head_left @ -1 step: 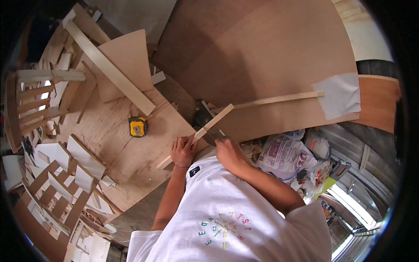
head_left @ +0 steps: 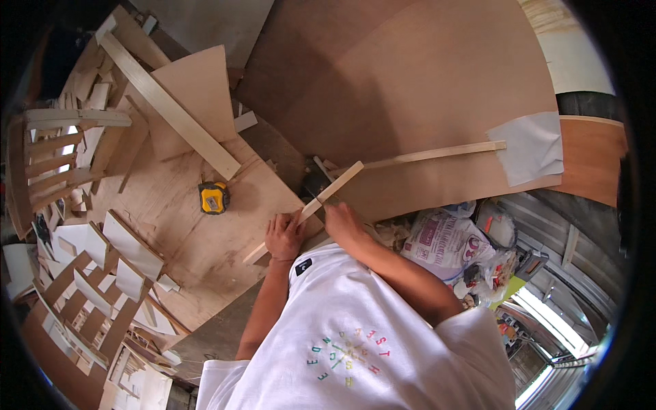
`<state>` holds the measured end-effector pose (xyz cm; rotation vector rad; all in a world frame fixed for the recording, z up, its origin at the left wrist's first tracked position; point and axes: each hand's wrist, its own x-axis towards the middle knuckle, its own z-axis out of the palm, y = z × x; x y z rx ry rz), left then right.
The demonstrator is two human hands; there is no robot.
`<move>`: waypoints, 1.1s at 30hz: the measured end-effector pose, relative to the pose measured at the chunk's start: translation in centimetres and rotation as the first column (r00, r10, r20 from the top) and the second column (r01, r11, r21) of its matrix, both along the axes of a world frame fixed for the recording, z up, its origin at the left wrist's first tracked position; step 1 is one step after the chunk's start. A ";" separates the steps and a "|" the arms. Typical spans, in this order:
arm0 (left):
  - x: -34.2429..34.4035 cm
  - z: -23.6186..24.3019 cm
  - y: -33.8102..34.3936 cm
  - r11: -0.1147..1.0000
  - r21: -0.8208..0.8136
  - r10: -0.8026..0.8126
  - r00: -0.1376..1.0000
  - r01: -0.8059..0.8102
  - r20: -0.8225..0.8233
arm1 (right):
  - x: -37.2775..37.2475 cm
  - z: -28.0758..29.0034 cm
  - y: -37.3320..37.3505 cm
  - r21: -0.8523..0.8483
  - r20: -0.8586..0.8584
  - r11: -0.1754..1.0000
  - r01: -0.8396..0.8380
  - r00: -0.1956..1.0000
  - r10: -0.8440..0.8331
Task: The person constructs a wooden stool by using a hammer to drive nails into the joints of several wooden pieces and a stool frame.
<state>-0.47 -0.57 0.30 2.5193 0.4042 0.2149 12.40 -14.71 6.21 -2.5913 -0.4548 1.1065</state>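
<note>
Our left hand [head_left: 283, 236] presses flat on a thin wood strip [head_left: 307, 208] lying on the table [head_left: 205, 253]; our right hand [head_left: 342, 222] grips it at two o'clock. The strip could pivot if pressure slackens. Tape measure [head_left: 214, 197] sits at ten o'clock.

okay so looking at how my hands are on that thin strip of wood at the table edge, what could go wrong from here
The thin pale wooden strip overhangs the plywood worktable edge and rests under the left hand only; it could pivot or slip. The right hand sits close to a dark tool behind the strip; I cannot tell what it is, but fingers might get nicked. The yellow tape measure lies nearby and could get knocked off.
</note>
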 end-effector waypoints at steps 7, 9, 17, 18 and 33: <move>0.2 -0.2 -0.1 1.000 0.006 0.012 1.000 -0.012 0.018 | -1.1 3.2 -3.5 0.104 0.074 0.988 -0.113 0.992 0.105; 0.2 -0.2 0.2 1.000 0.015 0.002 1.000 -0.002 0.000 | -2.3 0.5 -3.4 0.143 0.184 0.987 -0.076 0.982 0.049; 0.2 0.1 -0.1 1.000 0.026 0.017 1.000 -0.017 0.000 | -1.4 4.0 -3.3 0.057 0.058 0.995 -0.076 0.996 0.072; 0.3 0.0 -0.1 0.999 0.038 0.023 1.000 -0.023 0.014 | -1.2 4.8 -3.3 0.027 0.041 0.997 -0.075 0.996 0.074; 0.5 0.1 -0.3 1.000 0.018 0.009 1.000 -0.009 0.004 | -0.1 -0.4 0.1 0.008 -0.001 0.990 -0.138 0.990 0.138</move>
